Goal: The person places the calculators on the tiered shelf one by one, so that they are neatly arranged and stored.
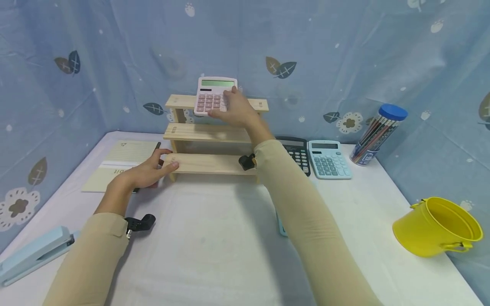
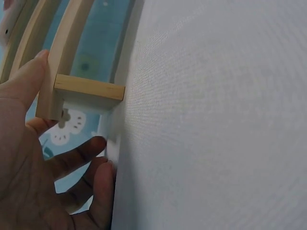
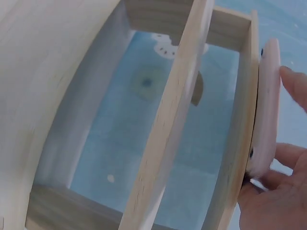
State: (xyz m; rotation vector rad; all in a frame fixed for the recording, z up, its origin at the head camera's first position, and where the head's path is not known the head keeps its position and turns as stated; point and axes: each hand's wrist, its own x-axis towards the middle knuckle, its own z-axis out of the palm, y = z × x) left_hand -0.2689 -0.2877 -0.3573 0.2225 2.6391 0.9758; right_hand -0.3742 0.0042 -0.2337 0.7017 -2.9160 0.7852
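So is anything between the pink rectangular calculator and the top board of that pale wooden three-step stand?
Nothing visible. The right grip holds the pink calculator close to the top board, with no other object between; whether they touch, I can't tell.

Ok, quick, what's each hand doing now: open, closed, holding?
Left hand: pinching the wooden shelf at its lower left end.
Right hand: holding the pink calculator.

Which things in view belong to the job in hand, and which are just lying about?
In use, it seems:
pink calculator, held by the right hand
wooden shelf, its lowest tier pinched by the left hand

Apparently lying about:
notebook
black pen
light-blue stapler
black calculator
light-blue calculator
pencil tub
yellow bucket
partly hidden light-blue thing
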